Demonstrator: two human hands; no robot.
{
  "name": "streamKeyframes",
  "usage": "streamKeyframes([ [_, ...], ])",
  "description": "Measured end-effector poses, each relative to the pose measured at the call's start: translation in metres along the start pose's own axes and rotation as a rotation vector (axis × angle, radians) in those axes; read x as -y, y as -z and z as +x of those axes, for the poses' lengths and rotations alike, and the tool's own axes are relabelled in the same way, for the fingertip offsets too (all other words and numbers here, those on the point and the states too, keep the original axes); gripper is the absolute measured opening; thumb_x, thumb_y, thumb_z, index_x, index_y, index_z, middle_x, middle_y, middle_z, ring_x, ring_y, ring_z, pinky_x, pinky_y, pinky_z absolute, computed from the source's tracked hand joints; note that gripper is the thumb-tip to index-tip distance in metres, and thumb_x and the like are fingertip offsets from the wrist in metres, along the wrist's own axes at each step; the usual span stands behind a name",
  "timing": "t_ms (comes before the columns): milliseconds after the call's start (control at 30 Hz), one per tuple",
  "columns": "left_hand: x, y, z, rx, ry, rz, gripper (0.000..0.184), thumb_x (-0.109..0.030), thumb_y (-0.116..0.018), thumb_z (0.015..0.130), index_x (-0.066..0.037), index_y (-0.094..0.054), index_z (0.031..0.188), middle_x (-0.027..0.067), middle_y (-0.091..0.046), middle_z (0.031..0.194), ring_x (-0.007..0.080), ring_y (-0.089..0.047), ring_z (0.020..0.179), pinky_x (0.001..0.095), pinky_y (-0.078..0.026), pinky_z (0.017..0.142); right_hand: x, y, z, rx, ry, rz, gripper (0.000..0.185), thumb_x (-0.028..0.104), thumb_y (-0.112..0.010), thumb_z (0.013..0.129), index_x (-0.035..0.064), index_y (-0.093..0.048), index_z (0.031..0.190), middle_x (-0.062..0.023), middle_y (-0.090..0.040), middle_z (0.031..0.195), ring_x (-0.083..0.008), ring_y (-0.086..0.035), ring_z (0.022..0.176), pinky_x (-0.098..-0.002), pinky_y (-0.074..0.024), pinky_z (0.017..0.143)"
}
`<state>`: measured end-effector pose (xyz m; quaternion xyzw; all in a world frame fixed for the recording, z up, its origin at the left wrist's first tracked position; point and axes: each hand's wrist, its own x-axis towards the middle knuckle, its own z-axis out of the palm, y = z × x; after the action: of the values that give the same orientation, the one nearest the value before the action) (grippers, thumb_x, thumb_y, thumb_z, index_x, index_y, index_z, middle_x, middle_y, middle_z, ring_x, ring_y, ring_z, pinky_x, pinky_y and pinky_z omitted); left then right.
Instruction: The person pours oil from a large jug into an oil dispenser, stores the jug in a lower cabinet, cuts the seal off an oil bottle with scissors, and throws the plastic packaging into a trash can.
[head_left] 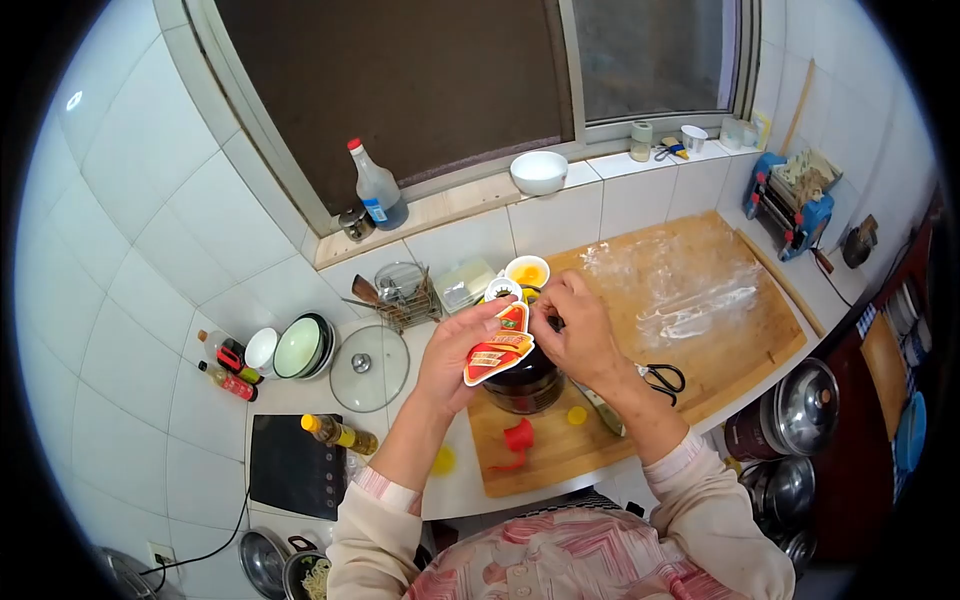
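My left hand (448, 358) is closed on a red-and-yellow printed tag (498, 350), held up over the front of a dark, round-bodied container (527, 392). Beside the tag's top, a white ring-shaped piece (503, 289) shows a dark centre. To the right of the tag, my right hand (577, 330) has its fingers curled together above the container; what they grip, if anything, is hidden. A red plastic cap (518, 436) and a small yellow disc (577, 415) lie on the wooden board (700, 355) below. Behind the hands sits a white bowl (527, 270) with yellow contents.
Flour dusts the board, where black-handled scissors (662, 382) lie. A rolling pin (780, 282) runs along its right edge, near a blue pasta machine (790, 205). On the left are a glass lid (370, 368), an oil bottle (340, 434) and a black cooktop (292, 465).
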<state>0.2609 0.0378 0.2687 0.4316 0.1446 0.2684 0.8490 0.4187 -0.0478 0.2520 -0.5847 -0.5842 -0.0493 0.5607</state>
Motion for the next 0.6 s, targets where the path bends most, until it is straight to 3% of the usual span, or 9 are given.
streamKeyframes([
  [33, -0.002, -0.006, -0.001, 0.002, 0.003, 0.007, 0.039, -0.007, -0.056, 0.09, 0.006, -0.052, 0.127, 0.0158, -0.064, 0.112, 0.0189, -0.067, 0.093, 0.0283, -0.057, 0.075, -0.003, -0.002, 0.0, -0.045, -0.012, 0.062, 0.011, 0.0, -0.065, 0.077, 0.0015, -0.056, 0.081, -0.0122, -0.054, 0.081, -0.0275, -0.058, 0.066, -0.0346, -0.0484, 0.06],
  [100, -0.006, -0.018, -0.003, -0.069, 0.058, 0.003, 0.04, -0.009, -0.056, 0.091, 0.004, -0.051, 0.128, 0.0126, -0.065, 0.106, 0.0102, -0.064, 0.074, 0.0191, -0.049, 0.052, -0.01, -0.005, 0.0, -0.084, -0.046, 0.146, 0.01, -0.001, -0.065, 0.077, 0.001, -0.055, 0.08, -0.0113, -0.055, 0.079, -0.0232, -0.058, 0.065, -0.0321, -0.048, 0.058],
  [133, -0.006, -0.017, -0.002, -0.066, 0.062, 0.011, 0.04, -0.009, -0.056, 0.091, 0.004, -0.051, 0.128, 0.0126, -0.065, 0.106, 0.0102, -0.064, 0.074, 0.0191, -0.049, 0.052, -0.013, -0.006, 0.0, -0.117, -0.077, 0.228, 0.01, -0.002, -0.065, 0.078, 0.0006, -0.055, 0.08, -0.0104, -0.056, 0.077, -0.0188, -0.059, 0.064, -0.0296, -0.0477, 0.057],
  [200, -0.004, -0.015, -0.001, -0.03, 0.1, 0.002, 0.04, -0.011, -0.056, 0.092, 0.002, -0.052, 0.129, 0.0086, -0.065, 0.1, 0.0015, -0.051, 0.055, 0.0146, -0.033, 0.039, -0.019, -0.007, 0.002, -0.116, -0.165, 0.304, 0.01, -0.001, -0.065, 0.079, 0.0002, -0.055, 0.079, -0.0091, -0.057, 0.076, -0.0144, -0.059, 0.063, -0.0275, -0.0474, 0.057],
  [333, -0.005, -0.02, 0.005, -0.056, 0.098, -0.012, 0.038, -0.012, -0.055, 0.092, 0.002, -0.053, 0.127, 0.0058, -0.064, 0.095, -0.0008, -0.038, 0.047, 0.0142, -0.029, 0.038, -0.031, -0.005, 0.003, -0.059, -0.283, 0.365, 0.009, 0.0, -0.065, 0.082, -0.0009, -0.057, 0.079, -0.0049, -0.06, 0.073, -0.0072, -0.058, 0.061, -0.0236, -0.0473, 0.058],
  [433, -0.006, -0.02, 0.007, -0.027, 0.128, -0.009, 0.037, -0.012, -0.054, 0.092, 0.003, -0.053, 0.126, -0.0007, -0.056, 0.069, 0.0012, -0.035, 0.043, 0.0162, -0.027, 0.038, -0.059, -0.018, -0.003, -0.133, -0.278, 0.521, 0.009, 0.004, -0.062, 0.086, 0.0003, -0.059, 0.079, -0.0019, -0.06, 0.073, -0.0069, -0.057, 0.061, -0.0226, -0.047, 0.058],
  [467, -0.006, -0.022, 0.009, -0.029, 0.13, -0.008, 0.037, -0.012, -0.054, 0.092, 0.003, -0.053, 0.126, -0.0007, -0.056, 0.069, 0.0012, -0.035, 0.043, 0.0162, -0.027, 0.038, -0.058, -0.014, -0.003, -0.134, -0.28, 0.522, 0.009, 0.004, -0.062, 0.086, 0.0003, -0.059, 0.079, -0.0019, -0.06, 0.073, -0.0069, -0.057, 0.061, -0.0226, -0.047, 0.058],
  [533, -0.006, -0.027, 0.01, -0.056, 0.149, -0.018, 0.037, -0.012, -0.053, 0.093, 0.004, -0.052, 0.126, -0.0034, -0.047, 0.06, 0.0019, -0.033, 0.041, 0.0175, -0.025, 0.038, -0.055, -0.005, 0.0, 0.009, -0.631, 0.764, 0.01, 0.008, -0.057, 0.092, 0.0039, -0.06, 0.083, 0.002, -0.058, 0.078, -0.0039, -0.053, 0.071, -0.021, -0.0453, 0.064],
  [600, -0.005, -0.026, 0.009, -0.03, 0.147, -0.04, 0.038, -0.011, -0.053, 0.092, 0.004, -0.052, 0.127, -0.0036, -0.046, 0.06, 0.0021, -0.034, 0.04, 0.0175, -0.026, 0.038, -0.062, -0.008, 0.004, 0.035, -0.652, 0.897, 0.012, 0.011, -0.057, 0.093, 0.0049, -0.06, 0.083, 0.0019, -0.058, 0.078, -0.0042, -0.052, 0.07, -0.0208, -0.0443, 0.062],
])
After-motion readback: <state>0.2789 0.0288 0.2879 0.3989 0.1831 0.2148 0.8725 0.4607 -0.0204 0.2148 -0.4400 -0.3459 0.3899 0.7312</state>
